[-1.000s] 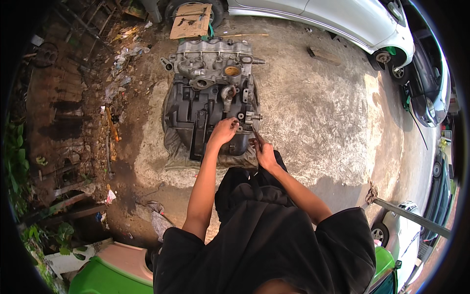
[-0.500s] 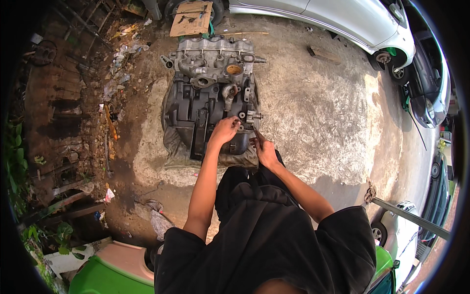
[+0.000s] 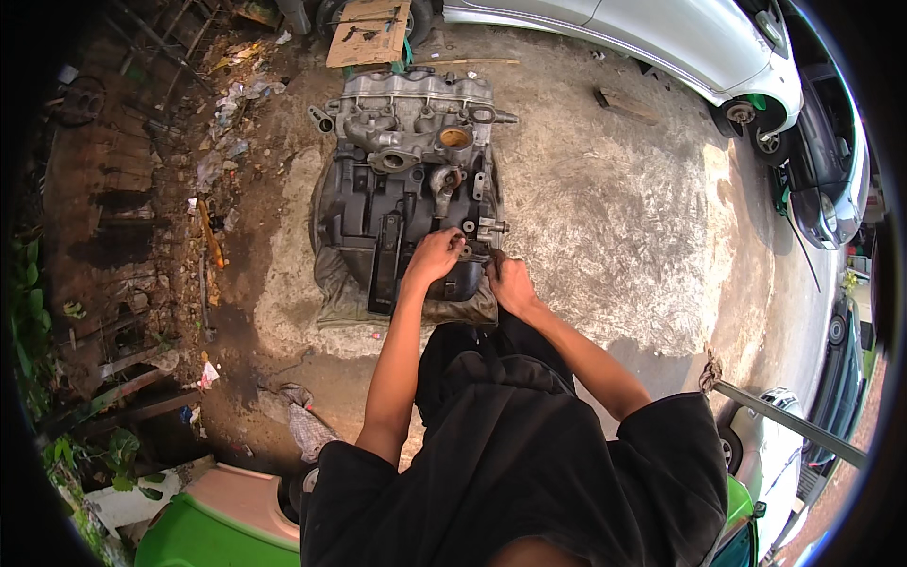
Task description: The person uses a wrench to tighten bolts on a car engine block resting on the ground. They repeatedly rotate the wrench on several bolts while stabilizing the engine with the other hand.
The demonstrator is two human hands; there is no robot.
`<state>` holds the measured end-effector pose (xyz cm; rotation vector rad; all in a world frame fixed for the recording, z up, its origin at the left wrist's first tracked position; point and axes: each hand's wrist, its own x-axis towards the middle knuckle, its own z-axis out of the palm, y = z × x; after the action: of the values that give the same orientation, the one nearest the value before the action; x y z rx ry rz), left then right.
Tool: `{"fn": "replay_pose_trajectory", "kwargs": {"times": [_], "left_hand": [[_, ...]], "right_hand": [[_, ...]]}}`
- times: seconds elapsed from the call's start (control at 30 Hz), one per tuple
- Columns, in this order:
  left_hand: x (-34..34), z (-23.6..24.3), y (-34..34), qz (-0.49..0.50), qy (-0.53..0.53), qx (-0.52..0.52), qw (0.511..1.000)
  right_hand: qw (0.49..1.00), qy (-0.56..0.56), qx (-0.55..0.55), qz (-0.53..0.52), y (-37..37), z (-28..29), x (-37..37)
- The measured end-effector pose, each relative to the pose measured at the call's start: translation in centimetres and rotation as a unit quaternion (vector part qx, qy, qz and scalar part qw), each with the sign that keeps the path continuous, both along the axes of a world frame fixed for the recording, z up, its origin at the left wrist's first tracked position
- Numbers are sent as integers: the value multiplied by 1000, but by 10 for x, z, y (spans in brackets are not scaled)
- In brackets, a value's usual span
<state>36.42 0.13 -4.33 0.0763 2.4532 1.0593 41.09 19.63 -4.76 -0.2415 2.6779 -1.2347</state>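
A car engine stands in front of me, its silvery cylinder head (image 3: 416, 90) at the far end and its dark lower block (image 3: 351, 213) nearer. My left hand (image 3: 436, 255) rests over the near part, fingertips bent together beside small round metal fittings (image 3: 469, 227); what they pinch is hidden. At the block's near right edge my right hand (image 3: 511, 283) is closed round a thin dark hand tool (image 3: 480, 258), which points left toward my left fingertips. Its exact kind is too small to tell. A silvery pipe elbow (image 3: 444, 180) rises beyond my left hand.
Under the engine lies a dark cloth (image 3: 345, 298) on rough concrete. Flattened cardboard (image 3: 370, 33) lies at the far end by a tyre. A silver car (image 3: 652, 42) stands at the far right, a wood block (image 3: 625, 104) near it. Litter (image 3: 227, 142) lines the left.
My right hand has turned, and the tool swung from pointing up and away to lying nearly level toward the left. My left hand stays in almost the same place.
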Motion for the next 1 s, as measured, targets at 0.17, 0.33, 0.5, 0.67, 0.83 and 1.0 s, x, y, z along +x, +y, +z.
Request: {"fn": "replay_pose_trajectory", "kwargs": {"times": [0.17,0.33,0.5,0.67,0.83,1.0], "left_hand": [[1,4,-1,4,4,7,1000],[2,1,-1,8,11,13,1000],[3,-1,-1,3,21,5,1000],[3,-1,0,4,16,8,1000],[2,-3,1,15,39,16,999],[2,-2,0,-3,6,1,1000]], "right_hand": [[998,-62,-5,-5,12,2,-44],[998,-37,-46,-27,10,3,-37],[997,12,54,-59,9,2,-37],[996,31,61,-65,25,7,-36],[990,-66,-88,-87,32,4,-2],[984,-58,-134,-97,21,-22,23]]}}
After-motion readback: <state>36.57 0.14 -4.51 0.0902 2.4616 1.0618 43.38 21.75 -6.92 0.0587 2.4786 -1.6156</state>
